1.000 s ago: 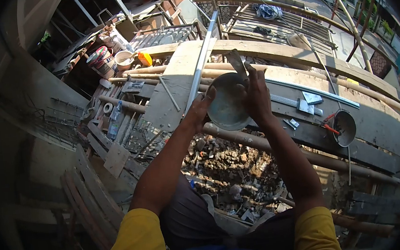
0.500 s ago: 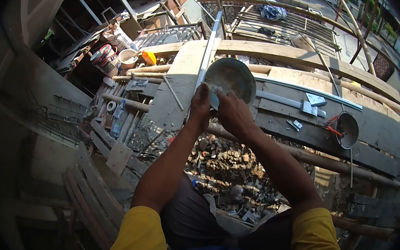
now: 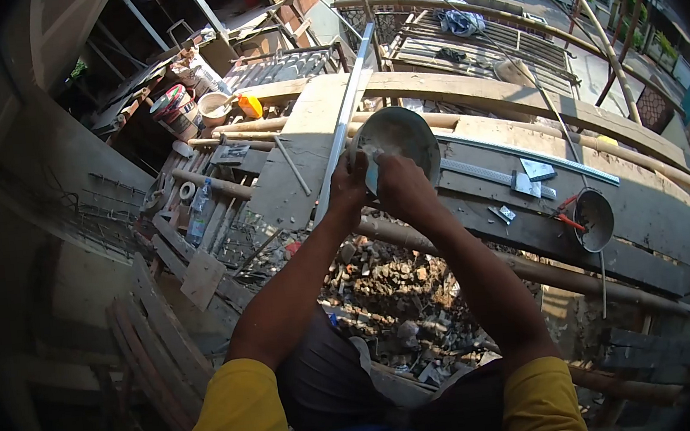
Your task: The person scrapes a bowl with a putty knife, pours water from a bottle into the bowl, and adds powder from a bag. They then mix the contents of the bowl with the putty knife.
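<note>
A round grey bowl [image 3: 408,136] with whitish residue inside is tilted up before me, over the edge of the planks. My left hand [image 3: 349,183] is closed on the bowl's near left rim. Held in a fist at the bowl's near side, my right hand [image 3: 400,179] has its fingers over the opening. Something small and pale shows by those fingers, but its kind is hidden. A long metal straightedge [image 3: 345,111] lies behind my left hand. To the right, a second bowl [image 3: 594,220] rests on the planks with a red-handled tool [image 3: 572,222] at its rim.
Metal profiles [image 3: 526,156] and small metal brackets [image 3: 527,184] lie on the planks [image 3: 644,212]. Rubble [image 3: 402,293] fills the gap below my arms. At left are a water bottle [image 3: 199,213], a paint bucket [image 3: 175,111] and an orange container [image 3: 250,106]. Bamboo poles [image 3: 467,14] stand beyond.
The bowl and both hands have shifted slightly, and my right hand has turned a little at the bowl. The whole view has moved a little. Both hands stay closed.
</note>
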### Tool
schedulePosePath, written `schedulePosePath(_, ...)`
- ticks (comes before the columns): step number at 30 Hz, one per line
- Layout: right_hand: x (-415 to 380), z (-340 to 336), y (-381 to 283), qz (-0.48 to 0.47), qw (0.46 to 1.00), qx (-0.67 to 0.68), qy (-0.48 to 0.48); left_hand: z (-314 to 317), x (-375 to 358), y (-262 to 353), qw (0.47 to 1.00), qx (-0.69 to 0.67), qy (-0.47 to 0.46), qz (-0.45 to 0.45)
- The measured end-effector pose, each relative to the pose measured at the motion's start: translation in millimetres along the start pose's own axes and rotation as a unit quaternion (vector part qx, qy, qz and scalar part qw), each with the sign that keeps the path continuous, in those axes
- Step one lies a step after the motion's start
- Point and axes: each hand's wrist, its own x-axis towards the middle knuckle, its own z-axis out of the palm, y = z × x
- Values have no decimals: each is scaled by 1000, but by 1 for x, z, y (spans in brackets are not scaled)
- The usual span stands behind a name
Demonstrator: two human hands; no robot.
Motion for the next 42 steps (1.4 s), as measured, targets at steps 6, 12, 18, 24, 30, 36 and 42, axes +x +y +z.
schedulePosePath(6, 4, -6, 3, 5, 1000, 6, 22, 12, -7, 12, 1000, -17, 10, 10)
schedulePosePath(12, -5, 7, 4, -56, 998, -3, -19, 6, -10, 13, 1000, 4, -6, -5)
schedulePosePath(18, 9, -1, 11, 40, 999, 26, 25, 3, -4, 4, 997, 71, 0, 17)
schedulePosePath(24, 20, -11, 23, 67, 995, 44, 57, 3, 0, 2, 997, 67, -12, 26)
schedulePosePath(30, 3, 5, 16, 20, 999, 46, 14, 9, -10, 12, 999, 16, 31, 10)
schedulePosePath(36, 9, 0, 17, 91, 992, 76, 47, 3, -1, 3, 997, 61, 47, 30)
schedulePosePath(42, 15, -4, 24, 84, 993, 78, 38, -4, 5, -3, 995, 84, 27, 51)
